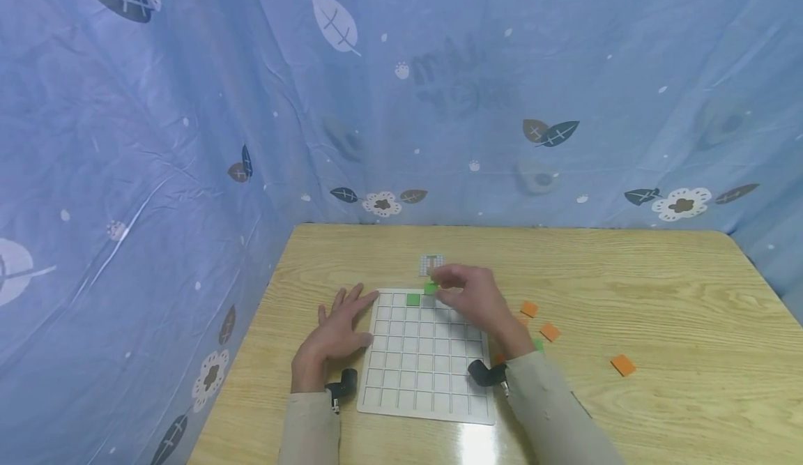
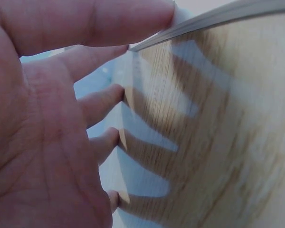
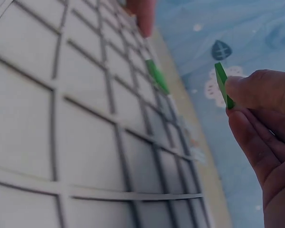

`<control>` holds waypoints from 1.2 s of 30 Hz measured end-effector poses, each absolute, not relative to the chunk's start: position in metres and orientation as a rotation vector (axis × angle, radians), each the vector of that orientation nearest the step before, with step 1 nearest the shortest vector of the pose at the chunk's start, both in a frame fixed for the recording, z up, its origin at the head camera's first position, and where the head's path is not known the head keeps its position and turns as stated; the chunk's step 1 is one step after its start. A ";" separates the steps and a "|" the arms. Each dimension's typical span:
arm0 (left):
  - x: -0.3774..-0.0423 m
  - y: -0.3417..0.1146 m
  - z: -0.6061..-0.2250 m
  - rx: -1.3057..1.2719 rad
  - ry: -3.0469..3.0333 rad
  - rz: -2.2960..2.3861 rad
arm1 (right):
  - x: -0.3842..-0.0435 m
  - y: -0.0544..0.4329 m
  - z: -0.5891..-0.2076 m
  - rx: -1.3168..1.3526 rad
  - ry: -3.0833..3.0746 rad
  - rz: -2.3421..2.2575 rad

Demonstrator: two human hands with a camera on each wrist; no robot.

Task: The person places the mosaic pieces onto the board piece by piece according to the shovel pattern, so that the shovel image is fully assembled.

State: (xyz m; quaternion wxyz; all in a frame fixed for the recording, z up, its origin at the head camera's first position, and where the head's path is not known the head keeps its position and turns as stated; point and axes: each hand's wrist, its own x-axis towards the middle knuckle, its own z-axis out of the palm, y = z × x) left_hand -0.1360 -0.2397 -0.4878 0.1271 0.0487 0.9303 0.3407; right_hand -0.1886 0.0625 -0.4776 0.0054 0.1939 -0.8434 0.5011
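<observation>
A white grid board (image 1: 408,364) lies on the wooden table, with one green square tile (image 1: 413,300) set in a cell of its far row. My right hand (image 1: 473,298) pinches a second green tile (image 3: 222,84) between thumb and fingers, above the board's far edge and apart from its surface. On the board's left side, my left hand (image 1: 339,332) rests with fingers spread. Its thumb (image 2: 133,19) touches the board's rim, and its other fingertips reach the tabletop. Just beyond the board lies a small printed card (image 1: 431,264), partly behind the right hand.
Several orange tiles, one of them an orange tile (image 1: 623,364) farther out, are scattered right of the board. Another green tile (image 1: 538,344) shows partly beside the right forearm. A blue patterned curtain (image 1: 439,102) hangs behind the table (image 1: 659,277) and along its left.
</observation>
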 end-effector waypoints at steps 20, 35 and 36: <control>-0.135 -0.239 -0.485 0.117 2.705 0.982 | -0.193 0.048 -0.502 0.639 -2.785 1.376; -0.135 -0.242 -0.488 0.176 2.719 1.038 | -0.192 0.047 -0.503 0.699 -2.781 1.274; -0.135 -0.242 -0.489 0.173 2.718 1.033 | -0.192 0.048 -0.503 0.700 -2.782 1.271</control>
